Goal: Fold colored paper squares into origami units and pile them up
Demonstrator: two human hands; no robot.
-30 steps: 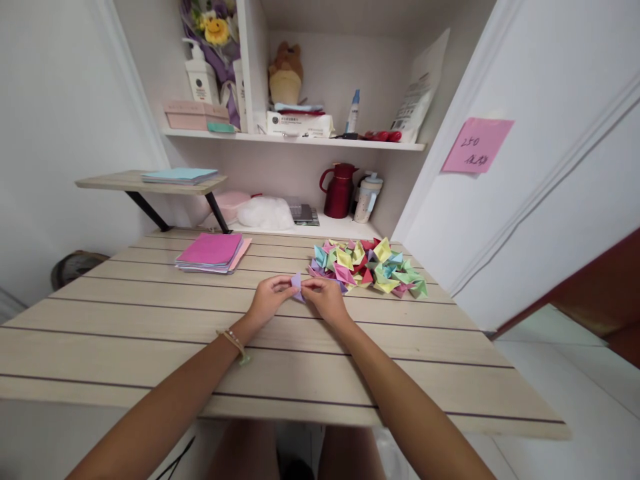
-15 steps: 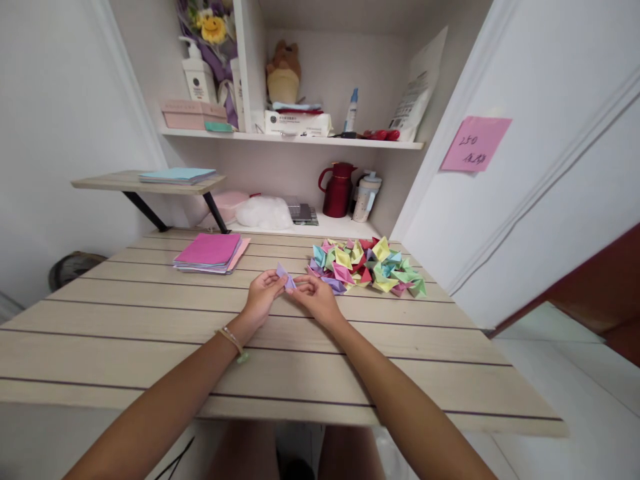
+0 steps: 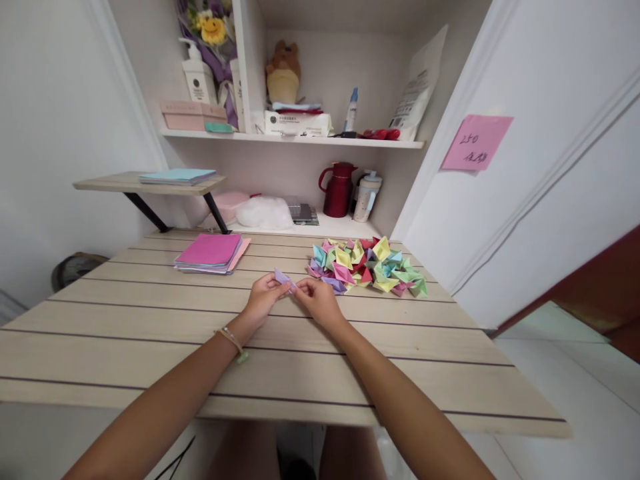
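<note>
A small folded piece of purple paper (image 3: 282, 275) is pinched between my two hands, just above the table. My left hand (image 3: 265, 297) is closed on its left and lower side. With thumb and fingertips my right hand (image 3: 317, 298) grips its right end; the fingers hide part of the folds. Just beyond my right hand lies a heap of folded paper boats (image 3: 350, 267) in yellow, green, pink, red, blue and purple. To the left and farther back sits a stack of square coloured paper (image 3: 210, 250), magenta on top.
A small raised shelf (image 3: 105, 182) at the left holds blue paper (image 3: 177, 175). Behind the slatted table (image 3: 200, 373) are a red jug (image 3: 339, 191), a pale cup (image 3: 367, 198) and a white plastic bag (image 3: 264, 213). A pink note (image 3: 477, 142) hangs on the right wall.
The purple paper has turned to lie flatter, its tip now pointing more to the left. My right fingers have curled in closer around its right end.
</note>
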